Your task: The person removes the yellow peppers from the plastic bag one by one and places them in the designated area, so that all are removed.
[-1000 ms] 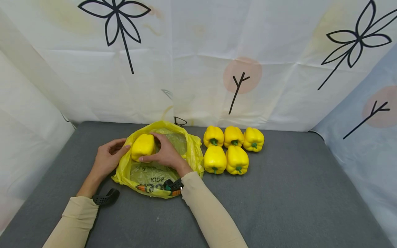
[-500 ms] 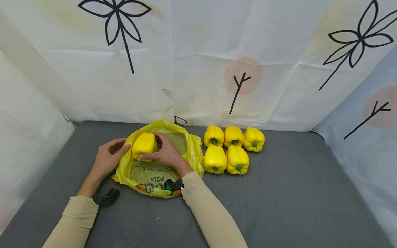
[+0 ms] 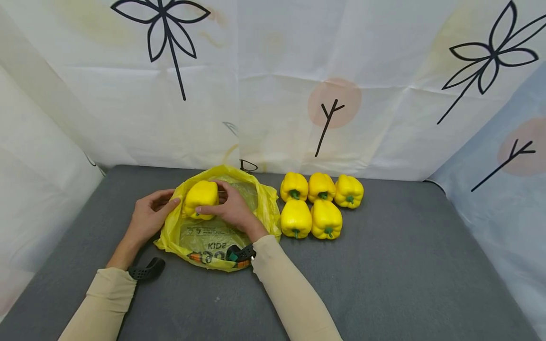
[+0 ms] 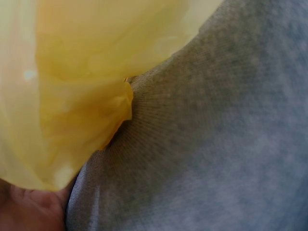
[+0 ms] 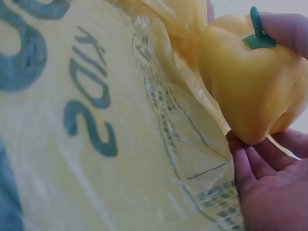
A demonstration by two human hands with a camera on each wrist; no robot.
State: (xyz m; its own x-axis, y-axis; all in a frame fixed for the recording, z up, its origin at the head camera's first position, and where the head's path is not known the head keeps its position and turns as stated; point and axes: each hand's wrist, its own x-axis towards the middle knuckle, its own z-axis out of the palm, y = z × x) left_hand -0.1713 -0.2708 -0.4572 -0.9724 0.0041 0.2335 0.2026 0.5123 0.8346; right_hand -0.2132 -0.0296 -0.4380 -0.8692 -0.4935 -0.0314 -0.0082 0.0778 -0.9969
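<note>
A yellow bell pepper [image 3: 201,198] is in my right hand [image 3: 232,208], over the left part of the mouth of a yellow plastic bag [image 3: 273,213]. In the right wrist view my thumb lies by the green stem of the bell pepper [image 5: 245,82], and the fingers [image 5: 262,163] support its other end. My left hand [image 3: 149,215] pinches the bag's left rim between thumb and fingers. The left wrist view shows mostly the bag [image 4: 86,106], with a bit of the hand [image 4: 36,209] at the lower left corner.
Right of the bag, several more yellow bell peppers [image 3: 326,220] stand in two close rows, stems toward me. The grey tabletop [image 3: 405,265] stretches to the right and front. A white patterned cloth [image 3: 273,123] hangs behind it.
My right hand has shifted slightly right and away from me with the bell pepper, which has left the bag's left rim a little. The left hand stays where it was.
</note>
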